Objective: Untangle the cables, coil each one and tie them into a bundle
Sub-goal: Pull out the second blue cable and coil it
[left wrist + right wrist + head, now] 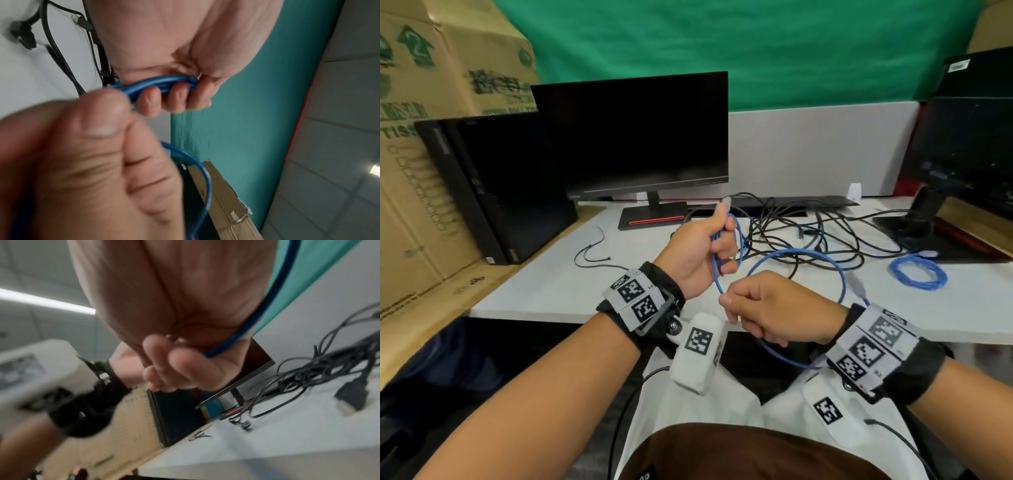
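My left hand [700, 250] grips several loops of a blue cable [804, 255] above the white desk's near edge, with the cable's clear plug [724, 202] sticking up past the thumb. In the left wrist view the fingers [179, 97] curl round the blue cable [162, 82] loops. My right hand [774, 308] pinches the same cable just below and right of the left hand; a big loop arcs from it over the desk. The right wrist view shows the blue cable [273, 293] running across the palm into the curled fingers [185, 368]. A tangle of black cables [808, 226] lies behind.
A second coiled blue cable [917, 272] lies at the right. A black cable tie [594, 253] lies at the left of the white desk [558, 287]. A monitor [633, 137], a black computer tower [493, 185] and cardboard boxes [431, 102] stand behind and left. Another monitor stand [928, 219] is at the right.
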The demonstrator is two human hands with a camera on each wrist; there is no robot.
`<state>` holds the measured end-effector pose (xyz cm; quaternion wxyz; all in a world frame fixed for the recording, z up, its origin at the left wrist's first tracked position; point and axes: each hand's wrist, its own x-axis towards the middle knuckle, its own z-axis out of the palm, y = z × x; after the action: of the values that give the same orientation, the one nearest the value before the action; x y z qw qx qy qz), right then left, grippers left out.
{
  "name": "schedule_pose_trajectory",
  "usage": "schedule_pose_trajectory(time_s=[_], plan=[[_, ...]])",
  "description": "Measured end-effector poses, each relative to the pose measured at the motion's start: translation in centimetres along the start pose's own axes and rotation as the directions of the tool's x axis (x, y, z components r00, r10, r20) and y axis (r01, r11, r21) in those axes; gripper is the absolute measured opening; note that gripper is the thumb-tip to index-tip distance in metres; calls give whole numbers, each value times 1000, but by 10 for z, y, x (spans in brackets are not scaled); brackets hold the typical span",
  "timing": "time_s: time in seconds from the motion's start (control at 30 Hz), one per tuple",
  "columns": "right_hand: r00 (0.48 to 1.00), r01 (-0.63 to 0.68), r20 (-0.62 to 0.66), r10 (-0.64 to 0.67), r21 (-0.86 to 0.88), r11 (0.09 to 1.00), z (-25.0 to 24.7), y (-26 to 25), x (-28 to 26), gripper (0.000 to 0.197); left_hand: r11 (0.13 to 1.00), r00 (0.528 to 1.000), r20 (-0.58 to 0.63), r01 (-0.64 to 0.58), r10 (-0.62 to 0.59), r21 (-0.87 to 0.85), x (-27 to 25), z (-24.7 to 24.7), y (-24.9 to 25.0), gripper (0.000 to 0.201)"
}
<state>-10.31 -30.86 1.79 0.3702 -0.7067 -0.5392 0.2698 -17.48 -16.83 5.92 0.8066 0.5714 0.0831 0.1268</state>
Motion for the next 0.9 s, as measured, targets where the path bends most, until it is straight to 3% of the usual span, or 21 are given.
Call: schedule_pose_trajectory(time_s=[0.1, 0.2, 0.3, 0.4, 0.47, 0.57, 0.6, 0.67, 0.73, 0.8, 0.9], plan=[[1000, -11, 9, 13, -156, 988, -4, 12, 2, 41, 994, 998, -12, -63, 62, -94, -2, -4, 8, 40], [998, -54, 18, 58, -205, 977, -16, 29, 3, 34, 990, 997, 37, -61, 66, -123, -6, -14, 21, 42], [992, -127, 1, 127, 79, 989, -32, 46, 3, 31, 1000, 996, 89, -21, 23, -22, -9, -22, 28, 41], [982, -105, -101, 158, 400, 910, -43, 53, 6, 63, 996, 990, 138, 20, -32, 92, -12, -21, 23, 38], [982, -109, -114, 153, 326, 939, -46, 51, 7, 68, 988, 988, 147, 32, -54, 150, -10, -19, 19, 39], [994, -85, 69, 87, -32, 996, -43, 43, 4, 18, 977, 977, 197, 37, -79, 208, -10, -20, 18, 38], [994, -77, 69, 81, -55, 996, -45, 42, 4, 15, 972, 967, 233, 52, -107, 229, -11, -21, 19, 38], [989, -130, -74, 129, -12, 991, -50, 37, 4, 30, 945, 934, 304, 90, -189, 313, -13, -23, 18, 38], [958, -157, -235, 166, 55, 986, -59, 31, 7, 40, 867, 905, 324, 89, -276, 489, -15, -22, 12, 40], [932, -157, -309, 188, 123, 980, -67, 25, 8, 46, 679, 924, 224, 49, -309, 733, -13, -20, 4, 42], [938, -132, -269, 219, 309, 942, -74, 18, 5, 41, 435, 981, 62, 24, -184, 900, -2, -22, -6, 46]])
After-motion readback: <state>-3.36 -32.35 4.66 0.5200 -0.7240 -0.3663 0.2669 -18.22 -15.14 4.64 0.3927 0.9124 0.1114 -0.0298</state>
